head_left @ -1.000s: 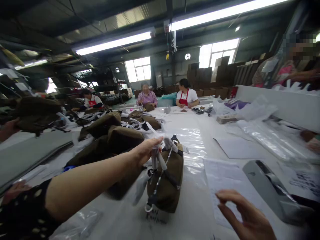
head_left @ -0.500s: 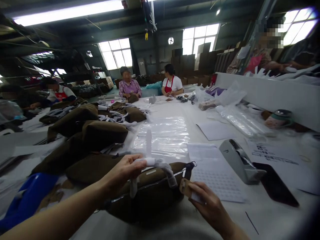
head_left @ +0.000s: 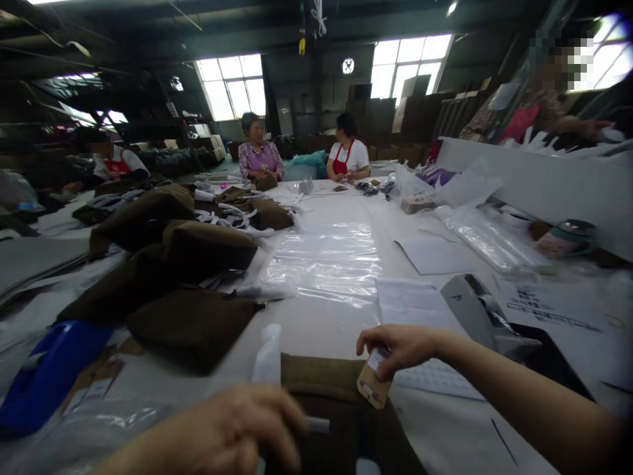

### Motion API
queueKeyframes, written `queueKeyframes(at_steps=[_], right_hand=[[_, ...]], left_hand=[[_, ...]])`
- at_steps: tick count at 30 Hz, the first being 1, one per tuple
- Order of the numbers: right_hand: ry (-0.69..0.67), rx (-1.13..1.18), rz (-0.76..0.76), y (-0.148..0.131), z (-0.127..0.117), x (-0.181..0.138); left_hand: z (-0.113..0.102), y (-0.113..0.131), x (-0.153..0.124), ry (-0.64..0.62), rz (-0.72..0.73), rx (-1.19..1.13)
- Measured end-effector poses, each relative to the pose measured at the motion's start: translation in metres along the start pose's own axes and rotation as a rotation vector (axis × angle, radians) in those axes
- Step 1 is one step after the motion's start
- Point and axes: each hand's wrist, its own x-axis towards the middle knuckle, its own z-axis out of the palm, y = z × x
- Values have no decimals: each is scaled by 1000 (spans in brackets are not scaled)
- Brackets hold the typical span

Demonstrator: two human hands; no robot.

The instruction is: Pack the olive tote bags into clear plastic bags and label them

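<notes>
A dark olive bag [head_left: 336, 415] lies at the near edge of the white table [head_left: 336, 218]. My left hand [head_left: 227, 432] is closed on its white-wrapped handle [head_left: 270, 359] at the bottom of the view. My right hand [head_left: 398, 346] pinches a small brown hang tag [head_left: 372, 384] fixed to the bag's top right corner. Part of the bag is cut off by the frame's lower edge.
A heap of olive bags [head_left: 168, 264] fills the left. Clear plastic sleeves [head_left: 329, 260] lie in the middle, a grey tape dispenser [head_left: 479, 316] and sticker sheets [head_left: 420, 310] to the right, a blue item [head_left: 47, 373] at the left. Several people sit around the table.
The bag has come down from hanging in my left hand to lying close in front of me. My right hand has taken hold of its brown tag.
</notes>
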Motion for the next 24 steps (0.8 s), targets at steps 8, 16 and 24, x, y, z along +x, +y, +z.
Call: queueKeyframes(at_steps=[8, 16, 24], right_hand=[[375, 937, 583, 19, 119, -16], [694, 1020, -42, 46, 91, 12], [833, 835, -136, 66, 146, -22]], left_hand=[[27, -75, -8, 571, -562, -199], [57, -86, 17, 630, -96, -377], [147, -147, 3, 884, -139, -296]])
